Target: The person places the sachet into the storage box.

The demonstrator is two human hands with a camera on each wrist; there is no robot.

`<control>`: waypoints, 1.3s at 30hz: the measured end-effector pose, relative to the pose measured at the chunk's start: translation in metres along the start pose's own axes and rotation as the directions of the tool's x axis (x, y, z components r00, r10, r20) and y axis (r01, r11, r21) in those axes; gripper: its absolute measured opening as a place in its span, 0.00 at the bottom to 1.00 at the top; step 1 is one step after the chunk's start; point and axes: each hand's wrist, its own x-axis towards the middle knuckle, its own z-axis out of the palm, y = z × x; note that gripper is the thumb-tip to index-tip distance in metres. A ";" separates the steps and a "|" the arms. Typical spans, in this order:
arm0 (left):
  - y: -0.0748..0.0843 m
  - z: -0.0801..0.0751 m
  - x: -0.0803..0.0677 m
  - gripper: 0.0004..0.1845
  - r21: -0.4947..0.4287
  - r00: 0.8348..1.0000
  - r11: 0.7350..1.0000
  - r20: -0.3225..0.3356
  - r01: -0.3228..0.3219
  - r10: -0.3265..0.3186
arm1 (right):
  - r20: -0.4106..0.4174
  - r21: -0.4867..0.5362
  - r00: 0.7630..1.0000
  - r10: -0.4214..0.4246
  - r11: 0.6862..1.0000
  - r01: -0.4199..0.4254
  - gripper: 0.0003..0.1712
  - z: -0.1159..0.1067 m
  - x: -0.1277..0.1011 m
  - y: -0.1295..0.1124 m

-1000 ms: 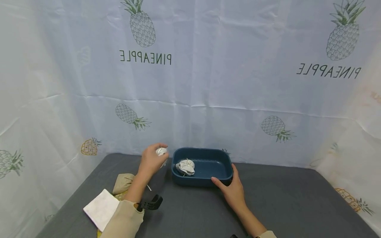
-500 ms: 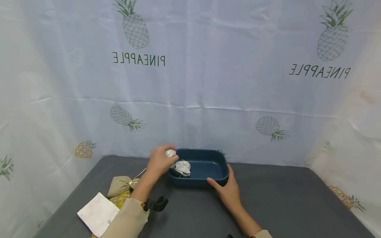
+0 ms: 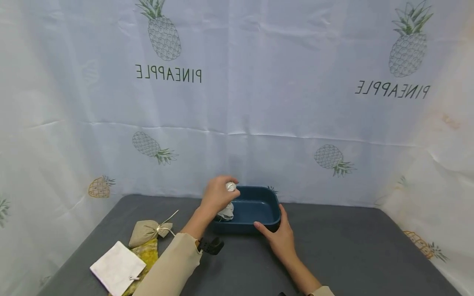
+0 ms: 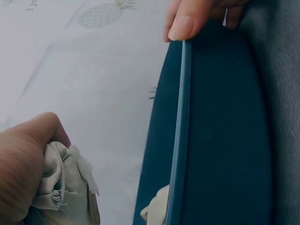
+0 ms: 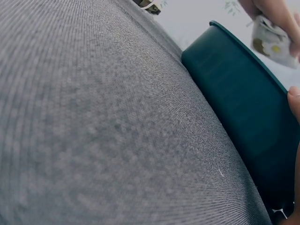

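A dark blue rectangular box (image 3: 240, 228) stands on the grey-covered table, its top uncovered. Above its left part, my left hand (image 3: 217, 196) grips a small whitish cloth pouch (image 3: 231, 186); a daisy print shows on this cloth pouch (image 5: 273, 44) in the right wrist view. Inside the box, at its left end, lies another pale gathered cloth pouch (image 3: 226, 211), partly hidden by my left hand. My right hand (image 3: 280, 238) holds the box at its near right corner, thumb at the near rim and fingers around the right side.
To the left lie a beige tied pouch (image 3: 145, 232) with a cord, a yellow patterned cloth piece (image 3: 149, 251) and a white square cloth item (image 3: 117, 268) overlapping it. A pineapple-print curtain (image 3: 259, 102) hangs right behind the table.
My left hand has moved right, from beside the box to above its left part, carrying the pouch. My right hand keeps its hold on the box. The head view has shifted slightly.
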 end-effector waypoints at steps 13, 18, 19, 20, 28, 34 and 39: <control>-0.002 0.034 0.013 0.16 0.049 0.988 0.998 0.149 -0.043 0.035 | -0.015 0.025 1.000 -0.002 1.000 0.002 0.62 0.008 -0.002 -0.003; -0.009 0.046 0.015 0.15 0.078 0.978 0.996 0.203 -0.053 0.036 | -0.013 0.033 1.000 0.003 0.999 -0.002 0.62 0.009 -0.003 -0.003; -0.011 0.048 0.015 0.15 0.084 0.977 0.995 0.212 -0.050 0.031 | -0.013 0.032 1.000 0.004 0.999 -0.003 0.62 0.010 -0.003 -0.003; -0.012 0.050 0.015 0.15 0.085 0.975 0.995 0.219 -0.044 0.024 | -0.013 0.030 1.000 0.004 1.000 -0.003 0.62 0.010 -0.003 -0.003; -0.025 0.062 0.017 0.14 0.069 0.973 0.998 0.232 -0.008 -0.008 | -0.012 0.025 1.000 0.000 1.000 0.000 0.62 0.010 -0.002 0.000; -0.026 0.069 0.022 0.15 0.086 0.966 0.996 0.257 0.012 -0.033 | -0.015 0.022 1.000 0.002 1.000 -0.001 0.61 0.007 0.000 0.000; -0.023 0.078 0.026 0.14 0.205 0.946 0.977 0.323 -0.054 -0.015 | -0.024 0.022 1.000 -0.005 1.000 0.006 0.61 0.003 0.001 0.001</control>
